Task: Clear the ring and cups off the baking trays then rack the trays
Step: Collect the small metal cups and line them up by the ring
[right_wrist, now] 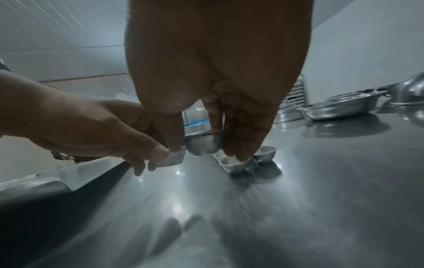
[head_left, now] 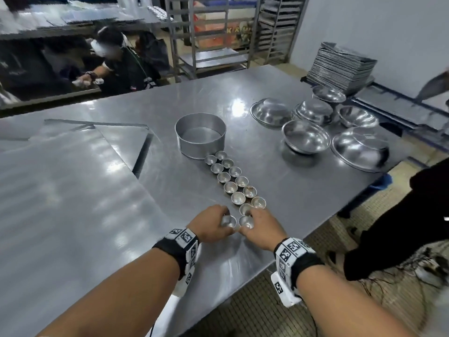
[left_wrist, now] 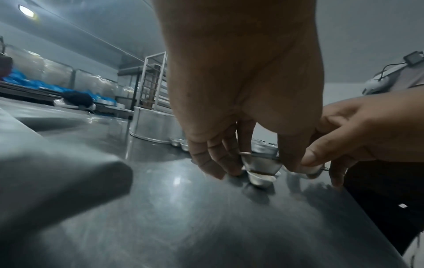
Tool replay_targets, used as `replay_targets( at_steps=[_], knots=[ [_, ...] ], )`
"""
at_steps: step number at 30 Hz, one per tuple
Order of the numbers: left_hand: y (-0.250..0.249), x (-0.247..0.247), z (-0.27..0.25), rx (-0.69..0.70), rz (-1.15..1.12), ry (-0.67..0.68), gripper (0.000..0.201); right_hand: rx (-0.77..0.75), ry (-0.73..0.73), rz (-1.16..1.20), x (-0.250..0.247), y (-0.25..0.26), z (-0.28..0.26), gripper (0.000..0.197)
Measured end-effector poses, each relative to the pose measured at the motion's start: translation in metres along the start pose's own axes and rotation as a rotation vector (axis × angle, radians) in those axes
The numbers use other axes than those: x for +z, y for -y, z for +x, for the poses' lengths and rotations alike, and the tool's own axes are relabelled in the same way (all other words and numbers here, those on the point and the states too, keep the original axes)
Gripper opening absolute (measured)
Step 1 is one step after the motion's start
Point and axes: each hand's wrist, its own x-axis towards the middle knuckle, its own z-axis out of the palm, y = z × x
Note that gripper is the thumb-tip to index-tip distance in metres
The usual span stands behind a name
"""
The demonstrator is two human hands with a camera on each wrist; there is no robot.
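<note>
Two rows of small metal cups [head_left: 234, 181] run across the steel table from the metal ring [head_left: 200, 137] toward me. My left hand [head_left: 224, 222] pinches one cup [head_left: 229, 222] at the near end of the rows. In the left wrist view this cup [left_wrist: 261, 162] sits between thumb and fingers, just above the tabletop. My right hand [head_left: 247, 221] pinches the neighbouring cup [head_left: 246, 222], and this cup [right_wrist: 204, 145] is lifted clear of the table in the right wrist view. Flat baking trays [head_left: 73, 190] lie stacked at the left.
Several steel bowls [head_left: 306, 137] stand at the right of the table. A pile of trays [head_left: 340, 66] sits behind them, and a tray rack [head_left: 209, 32] stands beyond the table. One person [head_left: 116, 62] works at the back left; another in black [head_left: 413, 215] stands by the table's right edge.
</note>
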Motion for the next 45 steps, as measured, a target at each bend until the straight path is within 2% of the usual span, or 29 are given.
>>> replay_targets(
  at_steps=[3, 5, 8, 13, 21, 28, 32, 40, 45],
  knots=[
    [-0.003, 0.012, 0.002, 0.011, 0.000, 0.050, 0.052, 0.053, 0.009, -0.019, 0.007, -0.013, -0.008, 0.048],
    [-0.006, 0.021, 0.003, 0.012, -0.007, 0.069, 0.054, 0.064, 0.002, -0.017, 0.009, -0.021, -0.011, 0.041],
    [-0.003, 0.035, 0.005, -0.026, -0.009, 0.072, 0.050, 0.072, -0.001, -0.019, 0.012, -0.032, -0.013, 0.036],
    [-0.005, 0.055, 0.014, -0.069, -0.025, 0.046, 0.036, 0.059, 0.044, -0.007, 0.015, -0.055, -0.005, 0.045],
    [-0.028, 0.077, 0.019, -0.188, -0.062, -0.099, 0.044, -0.083, 0.096, 0.029, 0.002, -0.092, 0.023, 0.059],
    [-0.056, 0.100, 0.017, -0.340, -0.074, -0.264, 0.043, -0.278, 0.130, 0.067, -0.005, -0.120, 0.040, 0.055],
    [-0.074, 0.112, 0.018, -0.413, -0.063, -0.342, 0.050, -0.364, 0.171, 0.076, -0.011, -0.133, 0.046, 0.055],
    [-0.096, 0.120, 0.026, -0.515, -0.112, -0.390, 0.063, -0.397, 0.205, 0.066, -0.023, -0.152, 0.059, 0.058],
    [-0.104, 0.124, 0.028, -0.600, -0.307, -0.496, 0.073, -0.354, 0.196, 0.125, -0.025, -0.157, 0.063, 0.075]
  ],
)
